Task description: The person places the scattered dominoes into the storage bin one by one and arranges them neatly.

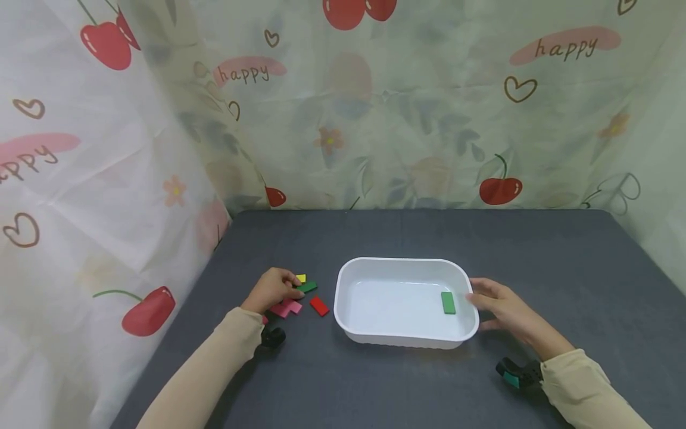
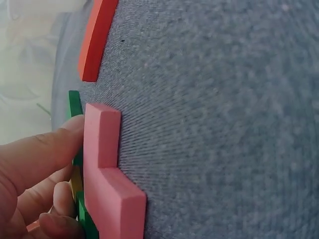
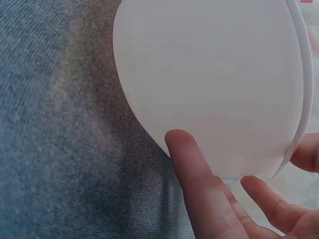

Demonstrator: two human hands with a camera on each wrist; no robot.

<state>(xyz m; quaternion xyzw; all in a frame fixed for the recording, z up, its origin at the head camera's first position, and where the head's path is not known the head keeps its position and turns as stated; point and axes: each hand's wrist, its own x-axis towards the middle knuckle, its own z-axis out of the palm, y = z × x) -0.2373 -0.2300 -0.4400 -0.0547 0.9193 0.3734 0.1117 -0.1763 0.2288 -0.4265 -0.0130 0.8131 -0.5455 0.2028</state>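
Note:
At the left of the table, my left hand [image 1: 272,290] pinches a green block [image 1: 307,287] between thumb and fingers. In the left wrist view the left hand [image 2: 42,174] has its thumb against the green block [image 2: 74,102], partly hidden behind pink blocks [image 2: 102,144]. My right hand [image 1: 506,310] touches the right end of a white tray [image 1: 404,341]. From the right wrist, the right hand [image 3: 224,199] shows fairly straight, spread fingers against the wall of the tray [image 3: 209,84]. Another green block [image 1: 448,302] lies inside the tray near its right end.
A red block [image 1: 319,306] lies between the left hand and the tray. Pink blocks [image 1: 286,307] lie just below that hand, and a yellow block [image 1: 301,278] shows beyond its fingers. A patterned curtain [image 1: 407,131] hangs behind the dark table [image 1: 396,387].

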